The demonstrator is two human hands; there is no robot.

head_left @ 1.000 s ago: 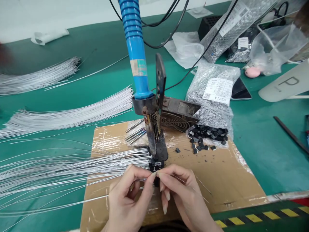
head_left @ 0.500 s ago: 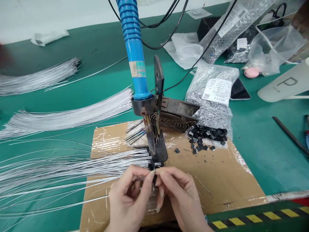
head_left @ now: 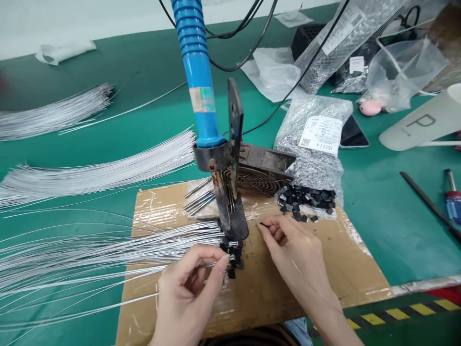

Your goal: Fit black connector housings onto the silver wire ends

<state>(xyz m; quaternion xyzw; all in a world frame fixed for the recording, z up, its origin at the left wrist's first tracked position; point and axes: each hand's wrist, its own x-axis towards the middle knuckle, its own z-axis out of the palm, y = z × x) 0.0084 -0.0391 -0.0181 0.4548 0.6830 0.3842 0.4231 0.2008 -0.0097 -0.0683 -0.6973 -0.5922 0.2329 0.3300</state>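
the green table [head_left: 382, 202] is the largest surface; its near edge crosses the lower right, above striped tape [head_left: 397, 314]. on it lies a cardboard sheet [head_left: 347, 269], its right edge slanting down to the table edge. i have room to move on the sheet between my right forearm and that edge, and between my hands.

the left side is taken up by three bundles of thin wires: near [head_left: 108, 245], middle [head_left: 108, 169] and far [head_left: 50, 113]. straight ahead, the blue-handled iron [head_left: 200, 81] stands tip down, blocking forward reach. a labelled bag [head_left: 313, 129] borders the sheet at the rear right, with a fan [head_left: 264, 175] just beside it.

my left hand [head_left: 196, 288] has thumb and forefinger pinched together on a wire [head_left: 231, 258], its end at the fingertips, beside the dark cluster [head_left: 235, 252] on the near bundle. my right hand [head_left: 297, 254] is nearly closed, fingertips at a small black piece [head_left: 264, 225] over the cardboard, in front of the loose pile [head_left: 309, 198]; i cannot tell whether it is gripped.
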